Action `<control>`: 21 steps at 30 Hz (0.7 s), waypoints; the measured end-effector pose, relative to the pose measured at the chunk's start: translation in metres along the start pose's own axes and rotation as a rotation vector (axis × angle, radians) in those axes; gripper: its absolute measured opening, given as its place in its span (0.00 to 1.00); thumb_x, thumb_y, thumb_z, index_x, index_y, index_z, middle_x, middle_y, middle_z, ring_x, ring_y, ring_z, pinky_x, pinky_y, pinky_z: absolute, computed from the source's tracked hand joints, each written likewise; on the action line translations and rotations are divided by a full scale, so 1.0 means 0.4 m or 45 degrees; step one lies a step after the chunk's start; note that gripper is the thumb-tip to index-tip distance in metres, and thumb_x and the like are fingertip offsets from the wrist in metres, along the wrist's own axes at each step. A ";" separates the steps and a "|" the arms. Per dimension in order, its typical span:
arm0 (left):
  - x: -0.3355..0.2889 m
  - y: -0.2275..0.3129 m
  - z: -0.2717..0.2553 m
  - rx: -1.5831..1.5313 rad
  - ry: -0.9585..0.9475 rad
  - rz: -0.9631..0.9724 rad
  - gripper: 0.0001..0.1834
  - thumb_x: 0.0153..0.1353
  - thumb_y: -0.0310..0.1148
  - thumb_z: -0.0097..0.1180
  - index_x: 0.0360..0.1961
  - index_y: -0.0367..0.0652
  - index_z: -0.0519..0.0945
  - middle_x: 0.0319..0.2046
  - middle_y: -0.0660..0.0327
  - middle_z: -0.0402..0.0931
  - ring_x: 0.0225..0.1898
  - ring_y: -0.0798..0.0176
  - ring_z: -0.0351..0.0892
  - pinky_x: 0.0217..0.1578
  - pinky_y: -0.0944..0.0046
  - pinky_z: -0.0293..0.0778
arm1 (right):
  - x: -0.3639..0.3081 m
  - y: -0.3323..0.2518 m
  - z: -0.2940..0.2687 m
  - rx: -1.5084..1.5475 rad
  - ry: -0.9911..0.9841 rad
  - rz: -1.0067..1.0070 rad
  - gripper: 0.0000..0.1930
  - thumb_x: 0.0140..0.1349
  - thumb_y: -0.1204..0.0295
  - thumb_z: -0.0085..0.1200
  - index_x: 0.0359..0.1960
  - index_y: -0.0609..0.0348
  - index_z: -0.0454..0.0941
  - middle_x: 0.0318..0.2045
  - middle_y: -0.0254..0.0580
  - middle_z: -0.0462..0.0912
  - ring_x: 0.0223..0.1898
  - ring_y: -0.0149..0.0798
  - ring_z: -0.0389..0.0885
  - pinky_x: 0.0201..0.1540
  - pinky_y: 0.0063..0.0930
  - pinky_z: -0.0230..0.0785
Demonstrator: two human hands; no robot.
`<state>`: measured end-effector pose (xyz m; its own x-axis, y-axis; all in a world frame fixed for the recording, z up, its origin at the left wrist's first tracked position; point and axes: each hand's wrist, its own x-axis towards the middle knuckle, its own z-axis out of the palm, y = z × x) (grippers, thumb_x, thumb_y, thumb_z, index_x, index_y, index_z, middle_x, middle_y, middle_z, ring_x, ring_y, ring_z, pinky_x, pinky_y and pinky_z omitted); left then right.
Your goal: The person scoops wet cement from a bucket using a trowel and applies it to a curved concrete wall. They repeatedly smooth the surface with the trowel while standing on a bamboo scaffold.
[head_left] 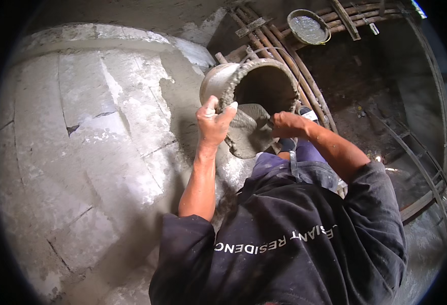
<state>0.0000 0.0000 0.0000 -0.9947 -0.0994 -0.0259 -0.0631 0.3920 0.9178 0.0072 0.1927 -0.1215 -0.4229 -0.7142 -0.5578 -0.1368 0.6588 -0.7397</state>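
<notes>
A dark shirt (284,234) fills the foreground. Beyond, a tilted bucket (214,82) has wet grey mortar (246,141) at its mouth. The left hand (215,123) grips the rim (232,84); the right hand (287,125) curls at the mortar, its hold unclear. Behind: wooden poles (309,80), a basin (309,28) of greyish liquid.

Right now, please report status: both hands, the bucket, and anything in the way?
Left hand gripping bucket at rim. Right hand at its mouth; held item unclear. Bucket tilted, grey mortar at lower lip. Wooden poles beyond; obstruction unclear.
</notes>
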 end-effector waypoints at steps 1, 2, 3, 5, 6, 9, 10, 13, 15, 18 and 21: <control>-0.004 -0.005 -0.013 -0.068 0.061 -0.030 0.12 0.49 0.30 0.58 0.17 0.38 0.68 0.17 0.68 0.66 0.21 0.75 0.60 0.21 0.69 0.60 | -0.031 -0.043 0.000 0.318 0.000 -0.054 0.17 0.47 0.63 0.54 0.35 0.60 0.70 0.23 0.42 0.74 0.25 0.45 0.73 0.26 0.35 0.65; -0.014 -0.012 -0.028 -0.142 0.128 -0.051 0.12 0.49 0.29 0.58 0.18 0.37 0.68 0.17 0.67 0.68 0.21 0.75 0.61 0.21 0.69 0.61 | -0.056 -0.077 0.001 0.645 -0.015 -0.104 0.13 0.48 0.66 0.51 0.31 0.62 0.71 0.18 0.39 0.71 0.20 0.40 0.70 0.22 0.32 0.62; -0.027 -0.022 -0.044 -0.105 0.166 -0.080 0.12 0.49 0.29 0.58 0.18 0.37 0.68 0.17 0.67 0.68 0.21 0.75 0.61 0.21 0.69 0.61 | -0.074 -0.094 0.005 0.956 -0.034 -0.066 0.10 0.49 0.69 0.49 0.27 0.65 0.71 0.12 0.37 0.68 0.15 0.35 0.67 0.18 0.29 0.59; -0.030 -0.057 -0.056 -0.076 0.253 -0.072 0.12 0.50 0.30 0.57 0.18 0.36 0.68 0.17 0.68 0.69 0.21 0.74 0.62 0.21 0.68 0.62 | -0.068 -0.075 0.009 0.869 -0.078 -0.054 0.14 0.49 0.64 0.51 0.30 0.63 0.71 0.15 0.35 0.69 0.17 0.32 0.69 0.20 0.30 0.62; -0.039 -0.078 -0.050 -0.075 0.302 -0.134 0.11 0.51 0.31 0.57 0.22 0.33 0.72 0.21 0.64 0.72 0.24 0.72 0.65 0.25 0.69 0.65 | -0.058 -0.057 0.026 0.939 -0.061 -0.043 0.13 0.49 0.65 0.51 0.29 0.64 0.71 0.15 0.35 0.69 0.17 0.31 0.69 0.19 0.30 0.62; -0.062 -0.153 -0.007 -0.240 0.580 -0.392 0.15 0.50 0.25 0.56 0.39 0.29 0.73 0.35 0.59 0.74 0.34 0.68 0.72 0.38 0.70 0.68 | -0.052 -0.005 0.031 0.922 0.044 -0.069 0.12 0.49 0.67 0.52 0.28 0.65 0.72 0.14 0.36 0.70 0.15 0.29 0.66 0.18 0.27 0.58; -0.077 -0.185 0.013 -0.527 0.680 -0.434 0.23 0.49 0.28 0.58 0.45 0.25 0.69 0.40 0.54 0.72 0.40 0.64 0.71 0.42 0.66 0.68 | -0.056 -0.007 0.011 0.912 0.073 -0.084 0.12 0.49 0.67 0.52 0.28 0.65 0.72 0.14 0.35 0.70 0.16 0.29 0.66 0.18 0.26 0.58; -0.114 -0.305 0.051 -0.349 0.975 -0.845 0.29 0.47 0.33 0.58 0.47 0.24 0.67 0.45 0.49 0.70 0.43 0.59 0.71 0.44 0.62 0.68 | -0.093 -0.082 -0.068 1.129 0.134 0.256 0.12 0.51 0.65 0.51 0.31 0.61 0.73 0.17 0.32 0.70 0.17 0.27 0.65 0.18 0.23 0.58; -0.164 -0.383 0.071 -0.289 0.930 -1.026 0.28 0.47 0.33 0.55 0.48 0.26 0.67 0.46 0.48 0.70 0.44 0.57 0.71 0.45 0.62 0.68 | -0.079 -0.104 -0.112 1.196 0.317 0.337 0.10 0.51 0.66 0.50 0.30 0.60 0.73 0.17 0.32 0.70 0.16 0.26 0.66 0.18 0.22 0.60; -0.285 -0.449 0.127 -0.305 0.977 -1.114 0.28 0.49 0.38 0.54 0.46 0.26 0.70 0.45 0.46 0.72 0.44 0.52 0.71 0.47 0.59 0.65 | 0.023 0.008 -0.103 1.377 0.678 0.169 0.09 0.52 0.66 0.48 0.28 0.59 0.72 0.17 0.32 0.70 0.15 0.27 0.67 0.18 0.21 0.62; -0.406 -0.486 0.165 -0.085 0.912 -1.209 0.23 0.50 0.37 0.54 0.43 0.29 0.72 0.42 0.48 0.73 0.42 0.55 0.72 0.44 0.59 0.66 | 0.209 0.207 -0.070 1.110 1.192 -0.193 0.09 0.51 0.67 0.49 0.30 0.60 0.71 0.20 0.33 0.69 0.20 0.27 0.65 0.23 0.23 0.60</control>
<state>0.1684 0.0001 -0.2004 -0.2796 -0.8204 -0.4988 -0.7244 -0.1607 0.6704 -0.0646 0.1942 -0.2187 -0.9673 -0.0967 -0.2345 0.2390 -0.0384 -0.9703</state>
